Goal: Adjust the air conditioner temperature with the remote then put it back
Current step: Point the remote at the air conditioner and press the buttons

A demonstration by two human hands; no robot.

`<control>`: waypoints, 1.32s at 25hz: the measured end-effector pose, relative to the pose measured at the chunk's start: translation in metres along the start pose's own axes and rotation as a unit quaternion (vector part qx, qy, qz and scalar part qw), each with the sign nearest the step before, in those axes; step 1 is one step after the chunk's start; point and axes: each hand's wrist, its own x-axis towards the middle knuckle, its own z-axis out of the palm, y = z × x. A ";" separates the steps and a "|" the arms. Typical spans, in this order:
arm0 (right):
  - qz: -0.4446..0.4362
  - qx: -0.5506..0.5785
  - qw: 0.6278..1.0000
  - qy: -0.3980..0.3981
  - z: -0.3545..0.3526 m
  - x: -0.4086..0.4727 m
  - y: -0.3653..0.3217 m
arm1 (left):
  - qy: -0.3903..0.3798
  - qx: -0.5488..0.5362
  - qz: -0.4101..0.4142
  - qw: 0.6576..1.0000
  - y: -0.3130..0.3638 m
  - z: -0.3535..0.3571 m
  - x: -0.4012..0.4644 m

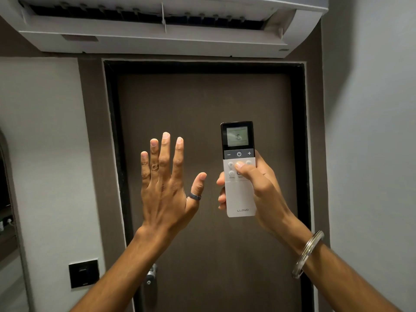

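The slim white-and-grey plastic remote with a small grey display (238,168) is held upright at the right of the scene, in front of the dark brown wooden door (202,109) and below the white wall-mounted air conditioner unit (157,30), whose louvre is seen open. The right hand (252,188) is wrapped around the lower half of the remote, fingers curled behind its left edge and the thumb laid across the front on the row of small round buttons below the grey strip. That strip carries the minus, power and plus keys. The thumb is judged to rest below the temperature keys, not on them. The display shows digits read as 16, though the second digit is faint.

The left hand (166,183) is held up just left of the remote, fingers spread and straight, grasping nothing. A dark ring (195,196) is worn on its thumb. A silver metal bangle (308,253) is seen on the right wrist.

The adjusting step is judged to be in hand. For it to be done well, the thumb should be slid up to the plus or minus key, clear of the central power key between them, since a slip there would likely switch the unit off. The top end of the remote should be tilted towards the unit overhead, and each press checked against the display. The resting place of the remote is not in view.
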 end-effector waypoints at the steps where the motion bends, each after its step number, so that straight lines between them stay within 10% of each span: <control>1: -0.001 0.000 1.000 0.001 -0.001 0.000 -0.001 | 0.000 0.000 0.000 1.000 0.000 0.000 0.001; 33: 0.001 0.005 1.000 0.011 -0.005 0.003 -0.011 | 0.000 -0.009 0.005 1.000 0.004 -0.006 0.011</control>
